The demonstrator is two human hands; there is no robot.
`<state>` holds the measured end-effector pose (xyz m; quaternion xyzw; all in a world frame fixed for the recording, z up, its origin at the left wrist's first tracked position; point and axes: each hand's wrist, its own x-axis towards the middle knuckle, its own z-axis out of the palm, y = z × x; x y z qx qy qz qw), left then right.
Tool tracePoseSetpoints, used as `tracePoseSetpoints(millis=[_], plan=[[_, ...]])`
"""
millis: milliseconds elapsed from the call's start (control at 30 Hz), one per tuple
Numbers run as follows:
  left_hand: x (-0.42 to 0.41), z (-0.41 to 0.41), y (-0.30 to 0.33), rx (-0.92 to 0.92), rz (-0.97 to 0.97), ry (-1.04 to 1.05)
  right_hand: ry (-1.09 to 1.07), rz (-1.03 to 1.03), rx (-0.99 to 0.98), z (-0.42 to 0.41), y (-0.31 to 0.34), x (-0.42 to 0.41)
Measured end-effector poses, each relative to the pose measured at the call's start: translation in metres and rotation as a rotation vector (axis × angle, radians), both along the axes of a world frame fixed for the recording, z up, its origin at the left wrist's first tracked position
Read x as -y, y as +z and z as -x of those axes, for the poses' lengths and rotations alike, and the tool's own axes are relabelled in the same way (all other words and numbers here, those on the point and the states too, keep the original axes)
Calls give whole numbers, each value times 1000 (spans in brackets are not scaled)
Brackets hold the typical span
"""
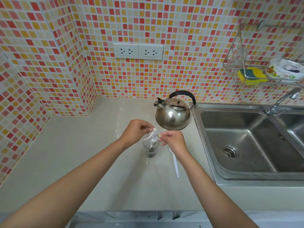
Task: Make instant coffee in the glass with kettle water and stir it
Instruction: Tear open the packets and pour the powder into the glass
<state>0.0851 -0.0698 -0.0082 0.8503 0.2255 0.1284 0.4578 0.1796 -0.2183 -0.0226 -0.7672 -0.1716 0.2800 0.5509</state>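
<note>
A clear glass (151, 151) stands on the pale counter (98, 162), with dark coffee powder at its bottom. Directly above it both hands pinch a small silvery sachet (152, 137), tilted mouth-down into the glass. My left hand (136, 130) grips the sachet's upper left corner. My right hand (172, 139) holds its right edge. A white plastic spoon (175, 163) lies on the counter right of the glass, partly under my right wrist. The steel kettle (172, 114) with a black handle sits behind the glass, apart from it.
A steel sink (246, 140) with a tap (283, 99) fills the right side, its rim close to the kettle and spoon. A wire rack (263, 69) holding a sponge and bowl hangs on the tiled wall. Two sockets (138, 51) are on the wall.
</note>
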Motion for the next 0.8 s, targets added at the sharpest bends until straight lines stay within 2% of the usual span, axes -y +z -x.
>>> tracePoseSetpoints(millis=[167, 367, 500, 800], plan=[[-4, 0, -2, -55, 168, -15, 125, 31, 171, -6, 6, 0], [1, 5, -7, -23, 287, -15, 191, 23, 210, -10, 7, -2], [5, 9, -7, -33, 306, -41, 255, 79, 287, -9, 8, -4], [6, 15, -3, -13, 287, -61, 324, 70, 473, -1, 14, -6]])
